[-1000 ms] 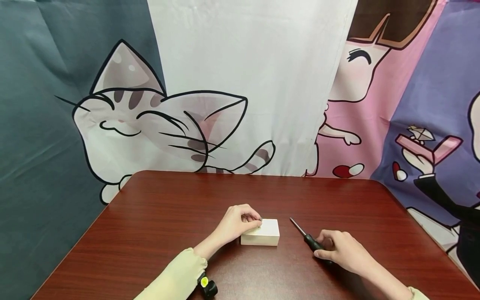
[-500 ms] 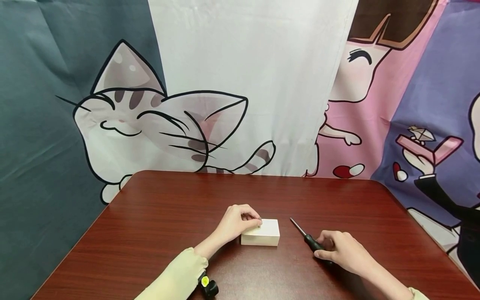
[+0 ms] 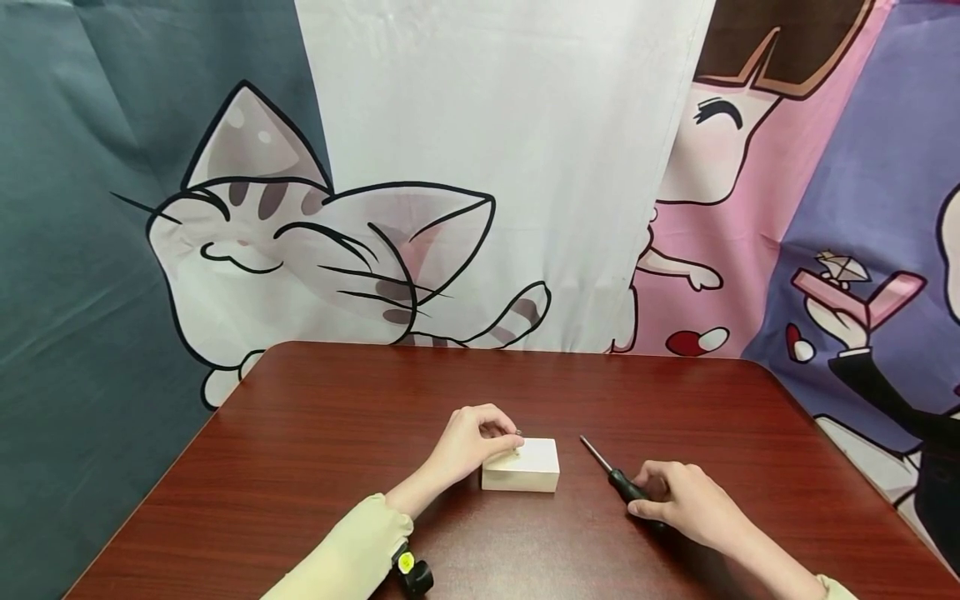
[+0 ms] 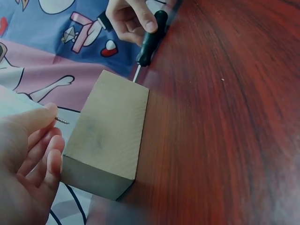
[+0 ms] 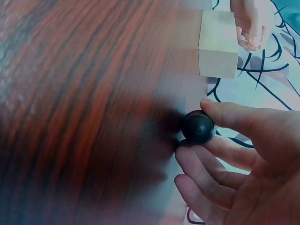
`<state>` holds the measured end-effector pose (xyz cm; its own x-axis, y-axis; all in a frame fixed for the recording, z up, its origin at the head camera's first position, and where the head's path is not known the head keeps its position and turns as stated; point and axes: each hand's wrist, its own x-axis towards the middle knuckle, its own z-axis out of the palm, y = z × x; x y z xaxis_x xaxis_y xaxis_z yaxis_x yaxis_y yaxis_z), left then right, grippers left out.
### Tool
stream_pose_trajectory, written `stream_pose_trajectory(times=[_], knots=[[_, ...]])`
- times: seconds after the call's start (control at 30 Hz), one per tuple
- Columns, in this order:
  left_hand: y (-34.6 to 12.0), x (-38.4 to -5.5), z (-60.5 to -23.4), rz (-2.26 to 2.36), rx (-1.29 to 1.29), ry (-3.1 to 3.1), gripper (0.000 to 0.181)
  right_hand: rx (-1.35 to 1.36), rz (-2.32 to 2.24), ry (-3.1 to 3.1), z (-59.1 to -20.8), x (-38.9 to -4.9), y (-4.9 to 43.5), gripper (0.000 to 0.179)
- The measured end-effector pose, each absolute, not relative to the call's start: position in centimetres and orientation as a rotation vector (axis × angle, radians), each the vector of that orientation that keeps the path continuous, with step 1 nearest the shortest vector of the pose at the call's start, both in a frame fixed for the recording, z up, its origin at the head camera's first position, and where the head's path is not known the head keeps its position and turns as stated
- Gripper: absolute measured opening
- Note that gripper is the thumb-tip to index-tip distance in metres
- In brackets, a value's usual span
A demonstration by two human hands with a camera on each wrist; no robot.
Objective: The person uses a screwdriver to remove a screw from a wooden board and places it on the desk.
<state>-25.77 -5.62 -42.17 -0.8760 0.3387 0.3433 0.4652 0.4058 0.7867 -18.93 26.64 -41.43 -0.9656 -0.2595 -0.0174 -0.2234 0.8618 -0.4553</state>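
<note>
Thumb and fingers of my left hand [image 3: 468, 440] pinch a small metal screw [image 4: 62, 121], its threaded end pointing out from the fingertips. Just beneath is a pale wooden block [image 3: 534, 467] lying flat on the table; in the left wrist view the screw overlaps no part of its top. My right hand [image 3: 693, 500] grips the black handle of a screwdriver [image 3: 621, 485] to the right of the block. The screwdriver's metal shaft [image 3: 595, 453] slants away toward the back left. In the right wrist view the round butt of the handle shows between thumb and fingers.
A reddish-brown wooden table [image 3: 360, 392] spreads under both hands. Behind it hangs a printed cloth [image 3: 495, 108] with cartoon figures. A black wrist camera [image 3: 414, 573] is strapped below the left sleeve.
The left hand has lifted slightly off the block's left end, and more of the screw shows at its fingertips. The right hand and screwdriver stay put.
</note>
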Motion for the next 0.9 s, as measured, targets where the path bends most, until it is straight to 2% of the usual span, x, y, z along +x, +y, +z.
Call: stream_pose_trajectory(times=[0.37, 0.9], knots=[[-9.8, -24.8, -41.6, -1.363, -0.717, -2.536, 0.011, -0.209, -0.679, 2.948, -41.1, -18.8, 25.9, 0.023], [-14.9, -24.3, -42.0, -1.299, -0.848, -2.631, 0.011, -0.335, -0.721, 2.931, -41.3, -18.7, 26.6, 0.022]])
